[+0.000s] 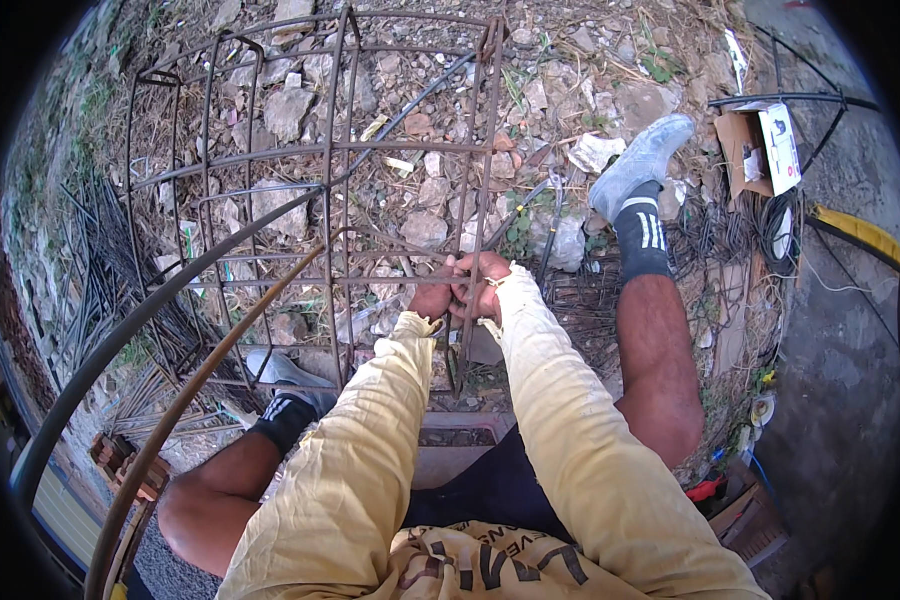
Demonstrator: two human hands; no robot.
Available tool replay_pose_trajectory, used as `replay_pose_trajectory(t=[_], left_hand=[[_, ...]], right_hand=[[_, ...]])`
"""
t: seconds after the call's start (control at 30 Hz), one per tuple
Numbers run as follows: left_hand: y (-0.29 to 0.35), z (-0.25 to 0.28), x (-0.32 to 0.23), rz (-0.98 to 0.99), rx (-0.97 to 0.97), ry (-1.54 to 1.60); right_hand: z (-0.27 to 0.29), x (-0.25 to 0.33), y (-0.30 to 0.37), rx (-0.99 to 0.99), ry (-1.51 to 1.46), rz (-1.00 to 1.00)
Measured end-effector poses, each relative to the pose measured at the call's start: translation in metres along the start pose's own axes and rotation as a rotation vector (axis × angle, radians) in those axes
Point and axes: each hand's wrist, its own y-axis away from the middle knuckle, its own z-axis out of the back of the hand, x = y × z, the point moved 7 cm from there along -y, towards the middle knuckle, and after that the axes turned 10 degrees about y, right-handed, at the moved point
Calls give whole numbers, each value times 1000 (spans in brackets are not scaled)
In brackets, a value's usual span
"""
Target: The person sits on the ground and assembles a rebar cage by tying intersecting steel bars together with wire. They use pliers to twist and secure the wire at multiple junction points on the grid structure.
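Observation:
A cage of rusty rebar, made of long bars and bent rectangular ties, fills the upper left and reaches toward me. My left hand and my right hand meet at its near right side, where a crossbar joins an upright bar. The fingers of my right hand are curled round the bar there. My left hand is closed just beside it, fingertips against the right hand. Whatever small thing may lie between the fingers is hidden. Both forearms are in yellow sleeves.
Two long bars, one dark and one rusty, slant across the left. My shoes rest on rubble. Cut rods lie at left. An open cardboard box, coiled wire and a yellow-edged object are at right.

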Motion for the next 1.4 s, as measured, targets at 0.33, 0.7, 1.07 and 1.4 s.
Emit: replay_pose_trajectory(t=[0.33,0.7,1.07,1.4], left_hand=[[-10,1,38,134,43,465],[1,-6,17,171,-15,463],[-5,1,32,219,-24,331],[-12,-8,29,187,14,361]], right_hand=[[-6,-31,7,188,-434,164],[-7,-31,6,336,-546,279],[8,12,11,-63,308,79],[19,62,27,-497,1161,283]])
